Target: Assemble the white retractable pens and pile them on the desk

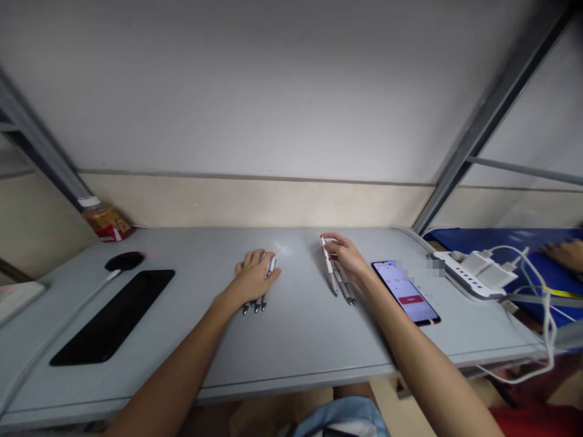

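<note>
My left hand (253, 277) lies knuckles up on the grey table (291, 340), its fingers curled over a bundle of white and grey pens (260, 301) whose tips stick out toward me. My right hand (347, 255) is a little to the right, fingers closed in a pinch on one white pen (328, 270) held at a slant. Two or three more pens (346, 287) lie on the table under that hand.
A lit phone (406, 291) lies right of my right hand. A white power strip (473, 274) with chargers and cables sits at the far right, another person's hand (565, 254) beyond it. A black keyboard (113, 315), a black mouse (124, 261) and a bottle (105, 221) are at left.
</note>
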`<state>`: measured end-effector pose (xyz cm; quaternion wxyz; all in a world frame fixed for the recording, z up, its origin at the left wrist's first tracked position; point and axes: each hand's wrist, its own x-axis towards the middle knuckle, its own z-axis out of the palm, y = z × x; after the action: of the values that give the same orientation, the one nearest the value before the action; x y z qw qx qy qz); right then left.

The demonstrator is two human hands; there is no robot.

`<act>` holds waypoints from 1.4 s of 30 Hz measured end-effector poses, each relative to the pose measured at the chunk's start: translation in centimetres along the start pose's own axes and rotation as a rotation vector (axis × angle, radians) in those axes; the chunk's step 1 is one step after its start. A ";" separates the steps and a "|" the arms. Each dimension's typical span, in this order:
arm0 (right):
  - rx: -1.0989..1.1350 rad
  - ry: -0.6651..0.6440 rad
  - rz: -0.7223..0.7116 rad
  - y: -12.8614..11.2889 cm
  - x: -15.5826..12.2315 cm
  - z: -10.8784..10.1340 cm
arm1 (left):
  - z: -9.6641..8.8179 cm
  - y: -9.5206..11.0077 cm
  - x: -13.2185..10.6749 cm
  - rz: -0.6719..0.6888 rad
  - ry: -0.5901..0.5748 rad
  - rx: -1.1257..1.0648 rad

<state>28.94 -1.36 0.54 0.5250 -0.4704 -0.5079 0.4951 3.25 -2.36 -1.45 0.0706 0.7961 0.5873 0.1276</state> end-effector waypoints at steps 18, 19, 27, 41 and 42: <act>-0.929 0.085 0.015 1.0 0.2 -0.8 | -0.1 0.0 0.1 -0.023 0.031 0.056; -0.906 0.088 -0.004 1.1 0.2 -0.9 | -0.1 0.0 0.1 -0.021 0.037 0.056; -0.825 0.101 -0.092 1.7 0.5 -1.2 | -0.6 0.6 -0.2 0.007 0.068 0.040; -0.728 0.189 -0.195 1.0 0.6 -1.2 | -0.6 0.8 -0.3 0.029 0.161 0.137; -0.719 0.219 -0.238 0.8 0.7 -1.2 | -0.5 0.8 -0.3 0.027 0.157 0.138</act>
<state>30.14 -0.63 -0.29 0.4314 -0.6123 -0.6408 0.1682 3.71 -2.87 -0.77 -0.0323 0.7945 0.5876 0.1499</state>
